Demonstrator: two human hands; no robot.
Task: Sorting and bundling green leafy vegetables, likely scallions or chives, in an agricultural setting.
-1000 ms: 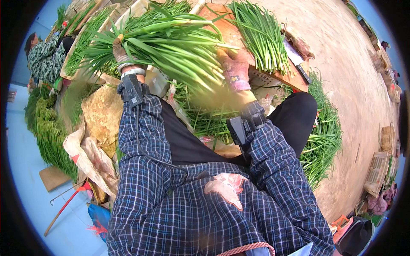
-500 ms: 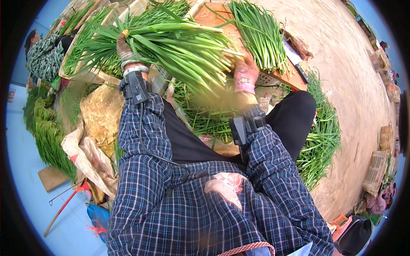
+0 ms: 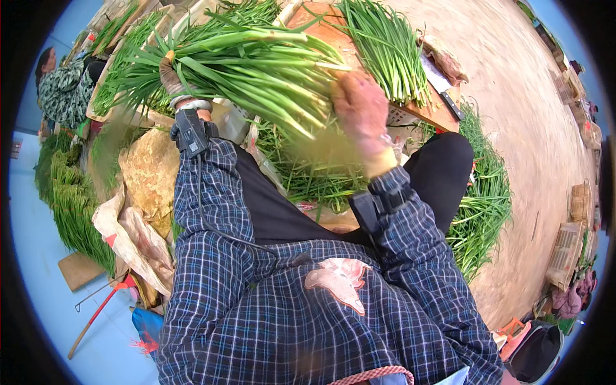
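A thick bunch of long green, pale-ended stalks (image 3: 263, 70) is held above loose green leaves (image 3: 324, 192), the brown-gloved left hand (image 3: 174, 80) clasped around its leafy part. The right hand (image 3: 360, 106) nears the pale ends; pinching, I cannot tell. A firm left grip should keep stalks aligned.

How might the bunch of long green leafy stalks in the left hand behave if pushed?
The bunch would probably bend at its thin leaves, fanned past the left hand; its thicker pale ends seem stiffer. Their spread suggests stalks could slip apart.
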